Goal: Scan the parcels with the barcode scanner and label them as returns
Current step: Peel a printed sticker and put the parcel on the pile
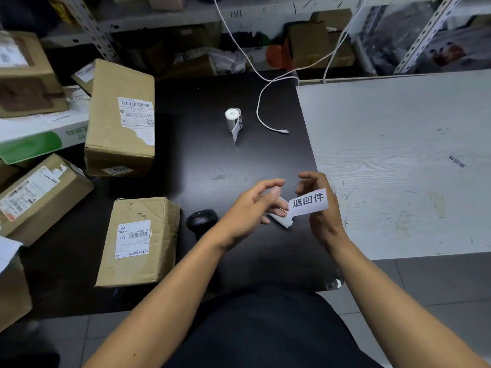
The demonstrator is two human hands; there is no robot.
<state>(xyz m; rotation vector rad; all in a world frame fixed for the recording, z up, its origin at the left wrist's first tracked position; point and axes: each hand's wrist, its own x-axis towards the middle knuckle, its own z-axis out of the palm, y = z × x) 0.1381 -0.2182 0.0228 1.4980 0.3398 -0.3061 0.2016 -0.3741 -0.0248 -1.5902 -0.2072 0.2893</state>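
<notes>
1. Parcels crowd the left side of the dark surface (212, 160): an upright brown box (121, 119) at the back, a flatter parcel (138, 241) nearest the person, a tilted one (39, 197) at the far left, and more stacked behind. Each carries a shipping label, but none shows a return sticker that I can make out, so the labelling seems mostly still to do.
2. Barcode scanner (201, 221) lies on the surface just beside the nearest parcel, partly hidden behind the left wrist, and neither hand holds it. Whether any parcel has been scanned cannot be told.
3. Label roll (233, 119) stands upright mid-surface, well apart from the hands, with a printed strip hanging from it; a white cable (265, 123) ends just beside it.
4. Return label (308, 201), printed with three characters, is up in the air between both hands. The right hand (322, 208) pinches the printed sticker, while the left hand (252, 208) pinches the white backing (280, 221), thumb on top. I judge the peeling to be under way, with sticking on a parcel next.
</notes>
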